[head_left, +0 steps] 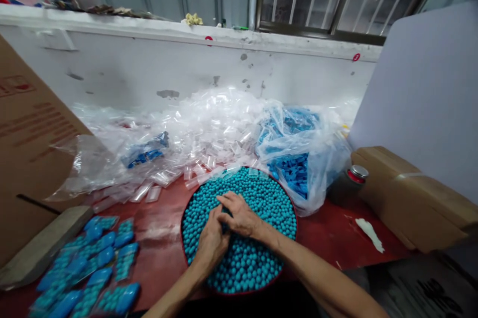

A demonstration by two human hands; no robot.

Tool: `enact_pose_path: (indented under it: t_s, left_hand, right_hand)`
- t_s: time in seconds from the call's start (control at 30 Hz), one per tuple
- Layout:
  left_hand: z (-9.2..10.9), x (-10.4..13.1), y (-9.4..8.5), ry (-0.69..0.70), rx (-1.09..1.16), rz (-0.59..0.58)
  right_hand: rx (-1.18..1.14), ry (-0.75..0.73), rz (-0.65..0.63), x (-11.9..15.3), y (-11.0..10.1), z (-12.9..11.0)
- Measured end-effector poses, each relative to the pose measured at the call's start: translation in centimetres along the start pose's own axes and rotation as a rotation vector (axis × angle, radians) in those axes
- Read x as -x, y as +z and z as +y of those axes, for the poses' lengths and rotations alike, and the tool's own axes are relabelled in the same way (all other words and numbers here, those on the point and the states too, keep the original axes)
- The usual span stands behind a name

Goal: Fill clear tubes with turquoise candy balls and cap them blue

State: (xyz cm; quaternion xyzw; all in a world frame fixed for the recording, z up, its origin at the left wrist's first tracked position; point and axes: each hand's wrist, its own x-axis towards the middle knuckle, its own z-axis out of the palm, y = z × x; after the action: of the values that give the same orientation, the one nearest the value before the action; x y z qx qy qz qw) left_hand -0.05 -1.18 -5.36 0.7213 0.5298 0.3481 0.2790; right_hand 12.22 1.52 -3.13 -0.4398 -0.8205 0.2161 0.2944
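A round red-rimmed tub (182, 238) stands at the table's front edge, full of small teal balls (257, 198). Over its middle my two hands meet, fingertips against each other. My left hand (213, 241) is curled with its fingers pressed together. My right hand (241, 216) lies partly across it, fingers bent and closed. Whatever is between them is hidden by the fingers. To the left lie several small clear packets (125, 261) holding teal balls and a blue piece each.
Behind the tub is a heap of clear plastic sleeves (224, 124). A clear bag of blue pieces (295, 171) stands right of it. Cardboard boxes (407, 193) (33, 139) flank the red table (157, 228). A dark jar with a silver lid (358, 173) stands at right.
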Motion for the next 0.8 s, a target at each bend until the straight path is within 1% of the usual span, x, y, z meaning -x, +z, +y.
enact_pose_path:
  t_s: [0.03, 0.07, 0.1, 0.17, 0.2, 0.23, 0.27, 0.3, 0.33, 0.37, 0.4, 0.47, 0.5, 0.57, 0.63, 0.7, 0.77, 0.8]
  left_hand:
    - [0.0, 0.3, -0.1, -0.005, -0.029, 0.015]
    - [0.1, 0.5, -0.2, -0.01, -0.054, 0.02]
    - [0.1, 0.6, -0.3, -0.015, -0.075, 0.019]
    - [0.3, 0.9, -0.5, -0.023, -0.106, 0.018]
    - [0.5, 1.0, -0.7, -0.025, -0.115, 0.028]
    - [0.7, 1.1, -0.9, -0.026, -0.126, 0.048]
    - [0.9, 1.2, -1.0, -0.024, -0.138, 0.076]
    - [1.2, 1.4, -1.1, -0.02, -0.155, 0.102]
    - [1.5, 1.5, -1.1, -0.014, -0.173, 0.12]
    - [1.8, 1.6, -1.0, -0.008, -0.193, 0.123]
    - [2.2, 1.7, -0.9, -0.002, -0.215, 0.115]
    - [2.9, 1.8, -0.5, 0.008, -0.266, 0.078]
    - [3.2, 1.8, -0.2, 0.008, -0.299, 0.053]
    - [3.7, 1.6, 0.2, -0.006, -0.366, 0.002]
    - [4.0, 1.2, 0.5, -0.038, -0.425, -0.041]
    - [4.0, 0.9, 0.7, -0.063, -0.485, -0.063]
    - [3.8, 0.7, 0.8, -0.057, -0.54, -0.065]
    - [3.7, 0.6, 0.9, -0.049, -0.558, -0.059]
  right_hand:
    - [-0.007, -0.007, -0.019, -0.2, -0.3, -0.3]
    - [-0.02, -0.017, -0.008, -0.4, -0.9, -0.4]
    - [-0.032, -0.027, 0.032, -0.6, -1.7, -0.3]
    - [-0.032, -0.021, 0.185, -0.6, -4.2, 1.1]
    - [-0.009, 0.021, 0.26, -0.3, -5.7, 2.3]
    - [0.046, 0.098, 0.335, 0.0, -7.2, 3.9]
    - [0.133, 0.212, 0.408, 0.5, -8.7, 5.7]
    - [0.238, 0.338, 0.436, 1.1, -9.9, 7.7]
    - [0.331, 0.48, 0.444, 1.7, -10.9, 9.7]
    - [0.385, 0.616, 0.421, 2.3, -11.5, 11.4]
    - [0.398, 0.71, 0.379, 2.8, -11.9, 12.9]
    - [0.394, 0.727, 0.355, 3.4, -11.8, 14.7]
    - [0.381, 0.701, 0.352, 3.4, -11.4, 15.0]
    - [0.356, 0.612, 0.368, 3.1, -10.5, 14.7]
    - [0.326, 0.509, 0.386, 2.5, -9.4, 13.6]
    - [0.298, 0.406, 0.389, 2.1, -8.0, 12.0]
    - [0.268, 0.309, 0.355, 2.0, -6.5, 10.1]
    - [0.251, 0.262, 0.317, 2.1, -5.8, 9.1]
